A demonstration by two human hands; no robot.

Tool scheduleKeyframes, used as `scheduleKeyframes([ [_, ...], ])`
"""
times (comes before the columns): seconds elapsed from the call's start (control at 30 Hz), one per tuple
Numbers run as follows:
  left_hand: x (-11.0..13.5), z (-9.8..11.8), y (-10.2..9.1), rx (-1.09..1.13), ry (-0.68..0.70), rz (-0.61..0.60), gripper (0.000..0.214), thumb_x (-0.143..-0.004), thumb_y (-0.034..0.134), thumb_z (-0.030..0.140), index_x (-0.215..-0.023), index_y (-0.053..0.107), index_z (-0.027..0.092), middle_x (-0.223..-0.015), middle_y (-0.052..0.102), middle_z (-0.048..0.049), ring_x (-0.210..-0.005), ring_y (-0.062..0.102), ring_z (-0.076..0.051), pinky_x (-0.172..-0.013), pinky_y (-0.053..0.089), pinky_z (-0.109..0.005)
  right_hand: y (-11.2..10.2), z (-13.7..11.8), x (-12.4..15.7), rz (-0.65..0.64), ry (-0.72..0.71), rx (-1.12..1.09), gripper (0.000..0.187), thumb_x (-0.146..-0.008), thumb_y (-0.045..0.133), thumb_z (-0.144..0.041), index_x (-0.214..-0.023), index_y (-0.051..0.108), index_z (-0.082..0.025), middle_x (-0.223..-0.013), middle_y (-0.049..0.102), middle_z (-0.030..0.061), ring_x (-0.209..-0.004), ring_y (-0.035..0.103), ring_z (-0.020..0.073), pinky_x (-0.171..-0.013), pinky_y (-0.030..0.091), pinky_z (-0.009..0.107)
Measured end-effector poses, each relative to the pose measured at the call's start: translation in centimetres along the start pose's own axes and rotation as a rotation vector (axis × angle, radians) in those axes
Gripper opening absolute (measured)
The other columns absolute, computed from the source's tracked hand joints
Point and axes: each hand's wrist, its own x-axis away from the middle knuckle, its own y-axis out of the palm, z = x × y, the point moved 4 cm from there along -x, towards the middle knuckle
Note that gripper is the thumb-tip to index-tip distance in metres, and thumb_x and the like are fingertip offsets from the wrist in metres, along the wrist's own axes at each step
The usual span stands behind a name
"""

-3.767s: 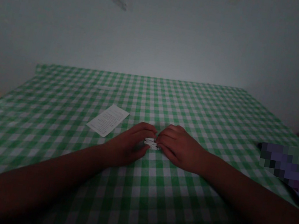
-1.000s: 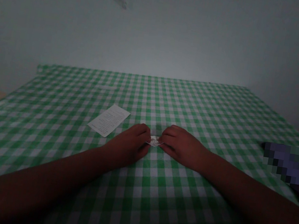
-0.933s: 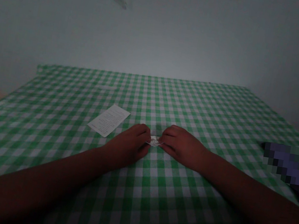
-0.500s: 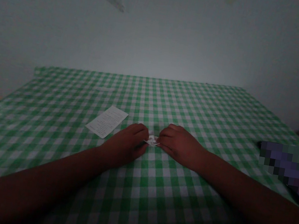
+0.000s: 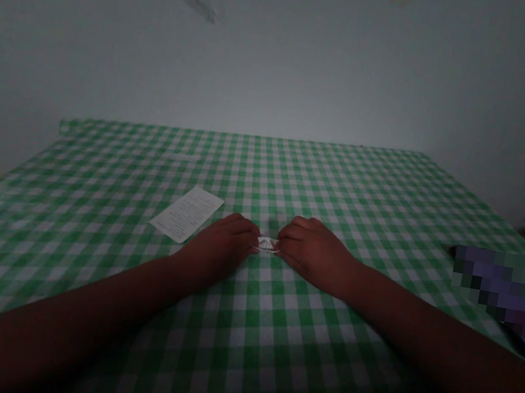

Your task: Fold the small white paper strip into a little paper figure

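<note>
white paper is at the middle of the checked cloth, pinched on its left by the left hand and right by the right hand, a printed sheet lying farther left.

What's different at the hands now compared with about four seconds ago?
The left hand has shifted left, widening the gap to the right hand's fingertips. The white item between them, earlier bunched in layers, now looks flatter. Both hands still hold it. The printed sheet and dark device stayed put.
</note>
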Motion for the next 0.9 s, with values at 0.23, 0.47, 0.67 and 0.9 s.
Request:
scheduleKeyframes([
  [0.23,-0.1,-0.1,0.0,-0.036,0.027,0.007,0.018,-0.098,0.051,0.016,-0.096,0.068,0.014,-0.104,0.069,-0.0084,-0.097,0.057,-0.022,-0.089,0.051,-0.041,0.0,0.2,-0.2,-0.014,0.014,0.026,0.023,-0.101,0.05,-0.027,-0.099,0.07,-0.016,-0.097,0.07,0.0081,-0.095,0.053,0.023,-0.075,0.036,0.037],
  [0.47,0.0,-0.3,0.4,-0.064,0.042,0.041,0.017,-0.098,0.049,0.016,-0.1,0.066,0.016,-0.108,0.067,-0.0074,-0.101,0.057,-0.022,-0.093,0.051,-0.041,-0.4,-0.3,0.1,0.098,-0.009,-0.023,0.02,-0.097,0.057,-0.032,-0.103,0.07,-0.018,-0.111,0.069,0.0085,-0.103,0.052,0.0251,-0.083,0.039,0.04],
  [0.67,0.2,-0.5,0.7,0.003,0.053,0.063,0.01,-0.092,0.059,0.017,-0.102,0.061,0.016,-0.108,0.065,-0.008,-0.103,0.058,-0.023,-0.092,0.051,-0.042,0.4,-0.5,-0.2,0.138,-0.029,-0.109,0.019,-0.099,0.054,-0.03,-0.106,0.068,-0.019,-0.111,0.065,0.0079,-0.102,0.053,0.0234,-0.086,0.042,0.04],
  [0.9,0.2,-1.2,1.2,0.07,0.033,0.114,0.006,-0.093,0.061,0.018,-0.096,0.066,0.018,-0.109,0.067,-0.0055,-0.104,0.06,-0.02,-0.094,0.052,-0.039,0.9,-0.7,-0.6,0.143,-0.014,-0.123,0.021,-0.1,0.05,-0.027,-0.106,0.068,-0.017,-0.113,0.065,0.0089,-0.105,0.05,0.0236,-0.086,0.044,0.04],
])
